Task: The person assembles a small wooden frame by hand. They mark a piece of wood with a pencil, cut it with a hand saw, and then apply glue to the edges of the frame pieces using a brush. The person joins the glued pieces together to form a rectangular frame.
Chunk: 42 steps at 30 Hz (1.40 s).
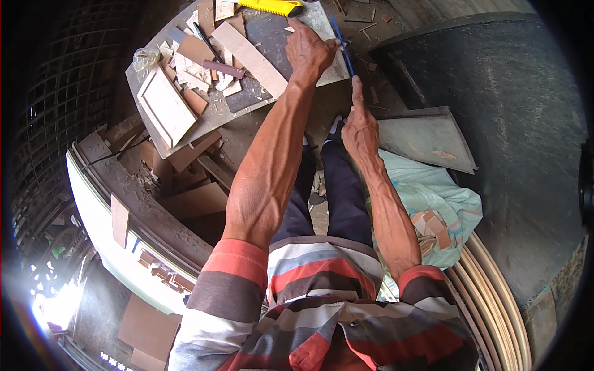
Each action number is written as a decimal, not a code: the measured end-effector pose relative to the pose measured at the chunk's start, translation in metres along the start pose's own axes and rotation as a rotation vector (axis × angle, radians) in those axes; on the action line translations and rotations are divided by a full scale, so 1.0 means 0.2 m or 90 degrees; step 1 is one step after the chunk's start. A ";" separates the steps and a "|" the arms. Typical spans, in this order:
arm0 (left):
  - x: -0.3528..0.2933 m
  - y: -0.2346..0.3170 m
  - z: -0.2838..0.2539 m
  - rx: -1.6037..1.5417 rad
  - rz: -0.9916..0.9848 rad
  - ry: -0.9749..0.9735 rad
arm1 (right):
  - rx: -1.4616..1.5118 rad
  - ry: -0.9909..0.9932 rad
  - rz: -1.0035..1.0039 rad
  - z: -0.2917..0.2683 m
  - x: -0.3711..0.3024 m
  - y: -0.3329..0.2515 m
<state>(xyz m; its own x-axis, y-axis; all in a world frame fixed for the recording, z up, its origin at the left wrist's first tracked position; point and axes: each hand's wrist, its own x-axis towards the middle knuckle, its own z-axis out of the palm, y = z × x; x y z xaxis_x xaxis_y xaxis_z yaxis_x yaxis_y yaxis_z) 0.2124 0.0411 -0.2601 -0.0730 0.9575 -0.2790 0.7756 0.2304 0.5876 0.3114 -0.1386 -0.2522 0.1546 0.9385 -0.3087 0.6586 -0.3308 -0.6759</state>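
Observation:
Over the right edge of a grey worktable, my left hand rests with its fingers curled. What lies under those fingers is hidden. Its thumb touches or lies just beside a long thin blue strip. My right hand is closed around the near end of that strip, the index finger stretched along it. Whether the strip is a blade or a ruler I cannot tell. Just beyond my left hand lies a yellow utility knife with a black end.
Wood offcuts, a pale panel, a long veneer strip and a brown rod litter the table. A large dark board leans at right, above a pale green sack holding wood scraps. More boards lie below left.

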 end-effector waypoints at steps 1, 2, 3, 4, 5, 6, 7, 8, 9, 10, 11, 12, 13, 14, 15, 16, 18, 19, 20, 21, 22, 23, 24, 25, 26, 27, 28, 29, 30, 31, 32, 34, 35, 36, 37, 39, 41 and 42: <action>0.00 0.00 0.00 0.006 -0.003 -0.002 | -0.001 -0.020 0.017 -0.01 0.00 0.00; 0.00 0.00 -0.01 0.005 -0.007 -0.004 | -0.002 -0.006 -0.005 -0.01 -0.02 0.01; 0.00 0.00 -0.01 0.004 -0.010 -0.005 | -0.004 0.008 -0.028 0.01 -0.06 0.04; 0.00 0.01 -0.01 0.004 -0.014 -0.006 | -0.005 0.022 -0.051 0.02 -0.08 0.05; 0.00 0.01 -0.01 0.001 -0.014 -0.009 | -0.005 0.019 -0.042 0.01 -0.08 0.04; 0.00 0.01 -0.01 -0.002 -0.014 -0.011 | -0.004 0.017 -0.032 0.00 -0.07 0.02; 0.00 0.01 -0.01 -0.004 -0.013 -0.013 | -0.004 0.014 -0.023 -0.01 -0.06 0.00; 0.00 0.01 -0.01 -0.005 -0.012 -0.014 | -0.008 -0.003 0.002 -0.03 -0.04 -0.03; 0.00 0.01 -0.01 -0.005 -0.010 -0.015 | -0.011 -0.019 0.026 -0.05 0.00 -0.07; 0.00 0.01 -0.02 -0.005 -0.007 -0.017 | -0.014 -0.034 0.051 -0.06 0.01 -0.09; 0.01 0.00 -0.01 -0.009 0.005 -0.013 | -0.018 -0.029 0.045 -0.06 0.01 -0.09; 0.01 -0.02 -0.01 -0.014 0.016 -0.009 | -0.021 -0.023 0.040 -0.07 0.01 -0.09; 0.01 -0.04 -0.01 -0.018 0.027 -0.005 | -0.024 -0.017 0.034 -0.07 0.01 -0.09; 0.01 -0.04 -0.01 -0.026 0.031 -0.002 | -0.015 -0.014 0.045 -0.06 0.00 -0.09; 0.01 -0.05 -0.01 -0.034 0.035 0.001 | -0.006 -0.010 0.057 -0.05 0.00 -0.09; 0.01 -0.06 0.00 -0.042 0.038 0.004 | 0.002 -0.006 0.069 -0.04 0.00 -0.09; 0.02 -0.05 0.00 -0.028 0.030 0.002 | -0.001 -0.006 0.066 -0.04 -0.02 -0.07; 0.02 -0.05 0.00 -0.021 0.025 0.000 | -0.003 -0.006 0.065 -0.03 -0.02 -0.06; 0.02 -0.05 0.01 -0.023 0.023 0.008 | -0.004 0.012 0.048 -0.03 -0.03 -0.05; 0.02 -0.06 0.01 -0.025 0.021 0.015 | -0.005 0.029 0.031 -0.02 -0.03 -0.04; 0.02 -0.06 0.02 -0.027 0.020 0.023 | -0.007 0.046 0.015 -0.02 -0.03 -0.03; 0.02 -0.06 0.02 -0.030 0.019 0.023 | -0.001 0.058 0.001 -0.01 -0.03 -0.01; 0.02 -0.06 0.02 -0.032 0.018 0.023 | 0.004 0.070 -0.013 -0.01 -0.03 0.00; 0.02 -0.06 0.02 -0.035 0.018 0.023 | 0.010 0.082 -0.027 0.00 -0.03 0.01; 0.02 -0.06 0.02 -0.031 0.019 0.021 | 0.036 0.071 -0.018 -0.01 -0.03 0.01; 0.02 -0.06 0.02 -0.027 0.021 0.019 | 0.062 0.059 -0.009 -0.02 -0.03 0.00; 0.02 -0.06 0.02 -0.023 0.023 0.017 | 0.089 0.048 0.000 -0.03 -0.03 -0.01; 0.02 -0.07 0.02 -0.024 0.022 0.019 | 0.103 0.074 -0.001 -0.03 -0.03 -0.01; 0.02 -0.07 0.02 -0.024 0.021 0.020 | 0.116 0.100 -0.002 -0.03 -0.03 -0.02; 0.02 -0.07 0.02 -0.024 0.020 0.022 | 0.125 0.106 0.000 -0.04 -0.03 -0.02; 0.02 -0.08 0.02 -0.027 0.024 0.024 | 0.135 0.112 0.003 -0.04 -0.03 -0.02; 0.02 -0.08 0.02 -0.033 0.030 0.028 | 0.143 0.084 0.013 -0.06 -0.04 -0.03; 0.02 -0.07 0.02 -0.028 0.028 0.025 | 0.127 0.075 0.003 -0.06 -0.04 -0.03; 0.02 -0.06 0.02 -0.023 0.027 0.022 | 0.110 0.066 -0.007 -0.06 -0.04 -0.01; 0.02 -0.05 0.01 -0.018 0.025 0.020 | 0.094 0.057 -0.017 -0.05 -0.04 0.00; 0.02 -0.05 0.02 -0.021 0.029 0.022 | 0.088 0.075 -0.033 -0.03 -0.05 0.01; 0.02 -0.05 0.02 -0.020 0.030 0.023 | 0.078 0.085 -0.042 -0.02 -0.05 0.02; 0.02 -0.05 0.02 -0.017 0.028 0.023 | 0.071 0.086 -0.043 -0.02 -0.05 0.02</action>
<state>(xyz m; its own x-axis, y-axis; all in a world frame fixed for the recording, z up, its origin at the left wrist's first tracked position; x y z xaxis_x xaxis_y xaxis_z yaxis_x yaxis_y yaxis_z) 0.2067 0.0425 -0.2701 -0.0614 0.9724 -0.2252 0.7613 0.1915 0.6194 0.3150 -0.1486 -0.2495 0.2151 0.9614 -0.1717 0.5862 -0.2677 -0.7646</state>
